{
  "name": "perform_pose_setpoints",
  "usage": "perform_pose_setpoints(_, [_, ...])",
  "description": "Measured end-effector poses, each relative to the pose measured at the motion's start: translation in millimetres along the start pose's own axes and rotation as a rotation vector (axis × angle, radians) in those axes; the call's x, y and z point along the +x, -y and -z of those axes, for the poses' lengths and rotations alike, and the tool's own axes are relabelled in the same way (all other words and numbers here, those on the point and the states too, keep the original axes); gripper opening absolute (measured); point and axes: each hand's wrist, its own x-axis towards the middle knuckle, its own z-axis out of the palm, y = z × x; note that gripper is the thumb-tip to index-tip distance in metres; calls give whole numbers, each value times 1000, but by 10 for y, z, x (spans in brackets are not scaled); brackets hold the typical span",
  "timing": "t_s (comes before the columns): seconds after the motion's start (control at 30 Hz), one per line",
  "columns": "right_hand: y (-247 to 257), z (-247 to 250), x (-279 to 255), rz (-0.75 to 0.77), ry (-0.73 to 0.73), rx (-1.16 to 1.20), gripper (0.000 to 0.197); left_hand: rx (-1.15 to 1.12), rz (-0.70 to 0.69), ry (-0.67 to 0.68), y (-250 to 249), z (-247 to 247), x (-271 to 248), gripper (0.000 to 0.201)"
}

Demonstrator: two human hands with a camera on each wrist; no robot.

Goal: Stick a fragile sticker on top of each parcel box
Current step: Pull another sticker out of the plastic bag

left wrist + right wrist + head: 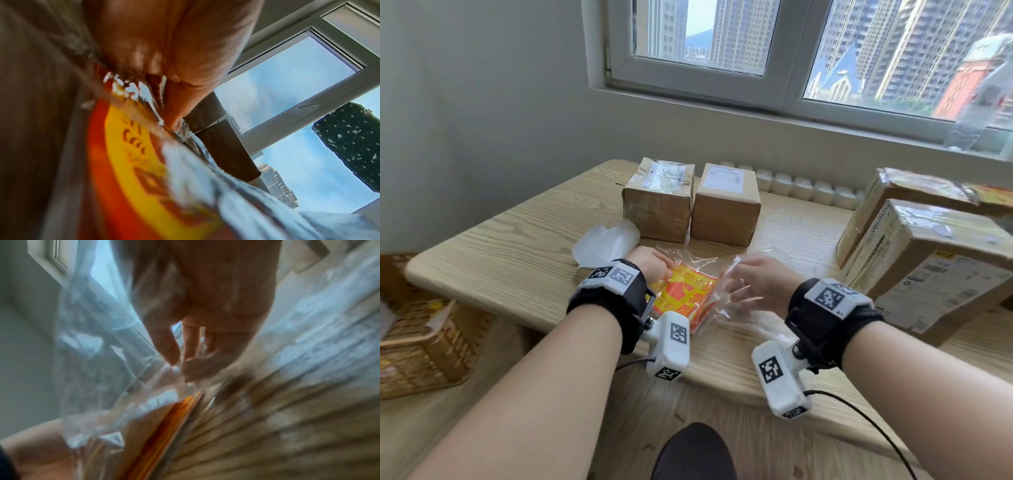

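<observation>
We pinch the clear bag [709, 274] w/ left hand [652, 265] at its far-left edge, fingers clamped on the film. Right hand [756, 286] pinches the bag mouth. Pull the sides apart gently, no tearing. Sticker stack [686, 296] lies inside the bag, between both hands; parcel boxes [690, 200] sit beyond the fingertips, unstickered.
</observation>
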Motion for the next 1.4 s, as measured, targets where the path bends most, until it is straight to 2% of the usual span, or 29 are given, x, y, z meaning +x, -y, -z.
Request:
perform_pose_setpoints(0.1, [1, -33, 4, -41, -48, 1, 14, 4, -5, 6, -8, 0, -14, 32])
perform_pose_setpoints(0.23, [0, -12, 41, -44, -41, -56, 19, -11, 5, -21, -12, -10, -36, 30])
perform_pose_setpoints(0.4, [19, 44, 34, 29, 57, -29, 11, -22, 17, -24, -26, -3, -59, 29])
perform_pose_setpoints(0.5, [-2, 75, 30, 67, 172, 40, 24, -26, 17, -20, -36, -12, -63, 30])
perform_pose_setpoints(0.57, [-5, 74, 15, 93, 210, 1, 26, -28, 20, -18, -42, -10, -72, 30])
perform_pose_setpoints(0.67, [-9, 54, -7, 72, 207, -52, 13, -23, 18, -13, -48, -8, -86, 31])
perform_pose_setpoints(0.8, [-3, 72, -27, 18, 223, -4, 15, -28, 19, -14, -59, -7, -93, 31])
perform_pose_setpoints(0.97, [0, 46, -10, -41, 118, 24, 15, -28, 26, -11, -58, -6, -91, 31])
perform_pose_setpoints(1.17, [-45, 85, 0, -14, 63, 5, 14, -43, 33, -5, -53, -12, -78, 30])
perform_pose_setpoints(1.3, [-66, 136, -26, -80, 128, 120, 14, -42, 43, -7, -44, -17, -65, 28])
perform_pose_setpoints(1.4, [-78, 177, -52, -72, 140, 191, 16, -49, 49, -7, -45, -20, -59, 27])
